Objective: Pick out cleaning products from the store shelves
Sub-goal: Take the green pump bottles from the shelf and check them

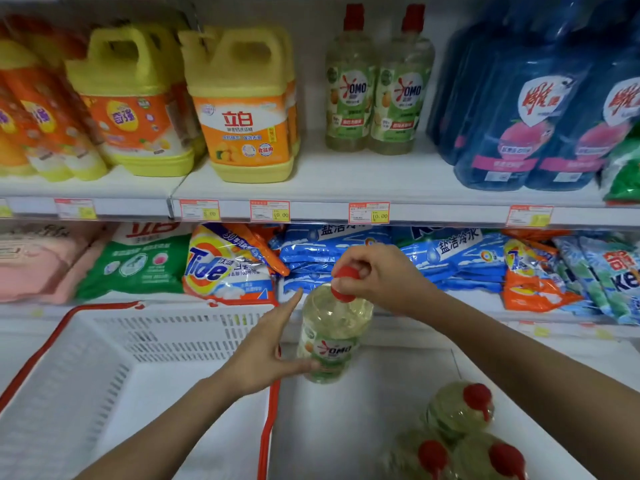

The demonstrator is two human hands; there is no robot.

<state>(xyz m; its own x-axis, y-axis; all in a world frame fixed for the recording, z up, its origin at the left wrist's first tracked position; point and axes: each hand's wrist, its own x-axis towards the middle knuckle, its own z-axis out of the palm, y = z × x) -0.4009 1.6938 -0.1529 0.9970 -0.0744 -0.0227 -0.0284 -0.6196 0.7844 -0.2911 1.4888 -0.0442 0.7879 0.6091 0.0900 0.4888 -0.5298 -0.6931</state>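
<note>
A clear OMO bottle (pixel 331 336) with a red cap and a green label stands upright in front of the lower shelf, just right of the white basket (pixel 104 358). My right hand (pixel 379 278) grips its red cap from above. My left hand (pixel 266 351) rests against the bottle's lower left side, fingers spread. Two more OMO bottles (pixel 379 84) stand on the upper shelf.
Three red-capped bottles (pixel 457 434) stand at the lower right. The upper shelf holds yellow detergent jugs (pixel 242 109) and blue refill bags (pixel 526 109). The lower shelf holds a Tide bag (pixel 225 265) and blue powder bags (pixel 346 244). The basket has a red rim.
</note>
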